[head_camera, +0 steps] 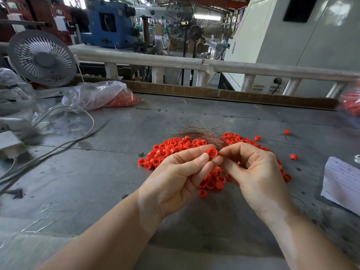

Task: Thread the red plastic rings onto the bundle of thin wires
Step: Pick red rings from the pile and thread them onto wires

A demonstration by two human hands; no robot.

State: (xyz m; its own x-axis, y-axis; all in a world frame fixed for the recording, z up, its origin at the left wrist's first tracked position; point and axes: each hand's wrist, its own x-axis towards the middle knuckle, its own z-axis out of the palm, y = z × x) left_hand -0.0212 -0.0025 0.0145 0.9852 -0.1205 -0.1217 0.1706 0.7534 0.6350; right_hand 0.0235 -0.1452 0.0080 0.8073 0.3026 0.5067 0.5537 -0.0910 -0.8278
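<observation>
My left hand [175, 178] pinches one red plastic ring [212, 152] between thumb and forefinger, its opening facing me. My right hand [255, 172] pinches the near end of a bundle of thin coppery wires [200, 134], right beside the ring. The wires fan out away from me over a heap of loose red rings [171, 147] lying on the grey metal table [97, 172]. Part of the heap is hidden under both hands.
A clear plastic bag with more red rings [109, 97] lies at the back left near a small grey fan [41, 57] and loose cables [58, 145]. Stray rings [257, 137] lie to the right. A sheet of paper [342, 182] sits at the right edge.
</observation>
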